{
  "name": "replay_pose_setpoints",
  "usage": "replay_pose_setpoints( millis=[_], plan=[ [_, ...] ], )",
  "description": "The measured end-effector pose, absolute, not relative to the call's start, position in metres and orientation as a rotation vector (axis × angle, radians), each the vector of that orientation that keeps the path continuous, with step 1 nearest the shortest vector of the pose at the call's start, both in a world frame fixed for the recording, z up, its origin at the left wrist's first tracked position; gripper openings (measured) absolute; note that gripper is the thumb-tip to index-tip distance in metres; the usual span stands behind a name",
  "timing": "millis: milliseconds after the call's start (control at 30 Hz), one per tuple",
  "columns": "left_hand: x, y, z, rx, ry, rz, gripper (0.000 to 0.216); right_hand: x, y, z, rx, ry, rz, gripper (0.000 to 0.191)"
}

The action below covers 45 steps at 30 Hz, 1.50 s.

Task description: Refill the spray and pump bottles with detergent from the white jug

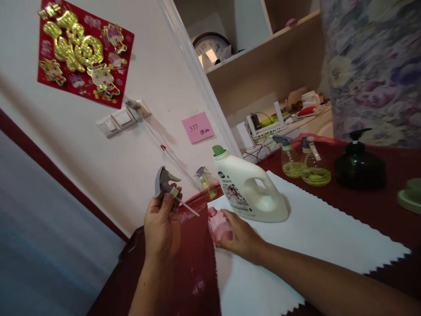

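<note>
My left hand [162, 215] is closed around the collar of a grey spray trigger head [163, 182], raised off the table, its thin dip tube slanting down to the right. My right hand [241, 237] wraps round a small pink see-through bottle [219, 224] with an open neck, at the left edge of the white mat. Just behind that bottle stands a large cream detergent jug [251, 188] with its neck uncapped and a green spout showing inside.
The white zigzag-edged mat [315, 228] lies on a dark red tablecloth [194, 272]. Behind the jug, a spray bottle [208, 188] leans near the wall. Right of it stand two spray bottles with yellow-green liquid [315, 173], a dark pump bottle [360, 169] and a green cap [411, 195].
</note>
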State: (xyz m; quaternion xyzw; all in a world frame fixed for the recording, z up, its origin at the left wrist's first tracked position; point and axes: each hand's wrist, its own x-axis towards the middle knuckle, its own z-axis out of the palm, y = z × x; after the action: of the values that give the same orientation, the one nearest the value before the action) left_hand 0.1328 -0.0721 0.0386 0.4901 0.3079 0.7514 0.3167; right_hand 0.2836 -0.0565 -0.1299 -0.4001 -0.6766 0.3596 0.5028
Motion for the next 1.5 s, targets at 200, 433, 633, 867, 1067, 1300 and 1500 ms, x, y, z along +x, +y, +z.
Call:
replay_pose_setpoints(
  millis=[200,433,633,867,1067,1300,1500],
  plan=[
    [0.149,-0.056,0.036,1.269,0.744,1.956,0.032,0.284,-0.057,-0.124,-0.984,-1.636,0.882,0.095],
    [0.157,-0.052,0.022,1.252,0.775,1.892,0.032,0.284,-0.057,-0.123,-0.994,-1.631,0.881,0.096],
    [0.157,-0.055,-0.024,1.09,0.847,1.72,0.041,0.284,-0.055,-0.125,-0.971,-1.657,0.872,0.099],
    [0.155,-0.05,-0.058,1.081,0.925,1.629,0.046,0.284,-0.056,-0.122,-0.978,-1.666,0.859,0.096],
    [0.154,-0.051,-0.059,1.139,0.986,1.63,0.049,0.284,-0.057,-0.121,-0.969,-1.666,0.843,0.091],
    [0.153,-0.051,-0.064,1.263,1.056,1.635,0.046,0.282,-0.053,-0.126,-0.967,-1.679,0.844,0.096],
    [0.151,-0.049,-0.068,1.3,1.034,1.629,0.041,0.282,-0.051,-0.127,-0.968,-1.677,0.84,0.097]
  ],
)
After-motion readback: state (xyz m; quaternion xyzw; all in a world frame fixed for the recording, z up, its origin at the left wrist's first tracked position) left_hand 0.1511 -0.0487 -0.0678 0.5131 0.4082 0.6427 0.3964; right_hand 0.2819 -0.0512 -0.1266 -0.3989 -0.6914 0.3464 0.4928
